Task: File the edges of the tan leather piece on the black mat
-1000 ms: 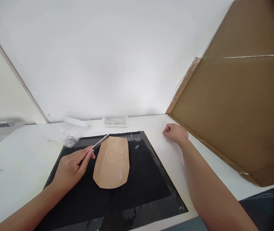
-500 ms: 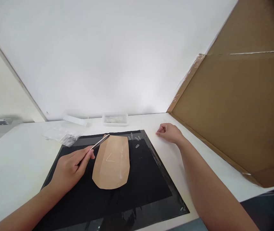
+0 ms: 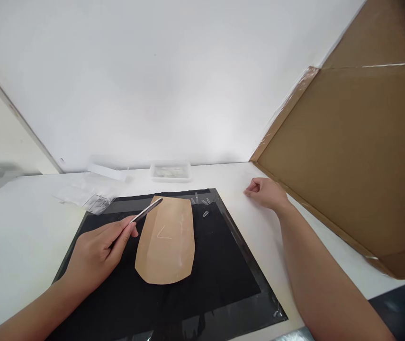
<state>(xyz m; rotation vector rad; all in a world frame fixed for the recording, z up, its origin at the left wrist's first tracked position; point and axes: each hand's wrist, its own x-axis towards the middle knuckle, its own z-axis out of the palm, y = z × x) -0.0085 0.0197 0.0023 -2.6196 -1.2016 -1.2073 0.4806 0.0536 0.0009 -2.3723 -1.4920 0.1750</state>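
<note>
My left hand (image 3: 99, 248) pinches a thin flat stick (image 3: 147, 210), dark on its face with a pale edge, whose tip is over the top of a tan rounded sheet (image 3: 166, 258). The sheet lies on a black mat (image 3: 223, 265) and bears a pale angled mark (image 3: 164, 234). Several small clear oval pieces (image 3: 205, 214) lie on the mat, right of the sheet's top. Off the mat's right side, my right hand (image 3: 266, 192) rests by the white table (image 3: 252, 222), its fingers curled together; whatever they may hold is hidden.
Behind the mat stands a translucent tray (image 3: 170, 179) with clear pieces inside. Crumpled clear plastic packaging (image 3: 97, 196) lies at the back left. A large cardboard panel (image 3: 358, 156) borders the table's right side, and a white wall (image 3: 152, 85) rises behind.
My right hand has moved a little to the right, away from the mat. My left hand has shifted slightly left and down, still holding the stick. The whole view has also shifted slightly.
</note>
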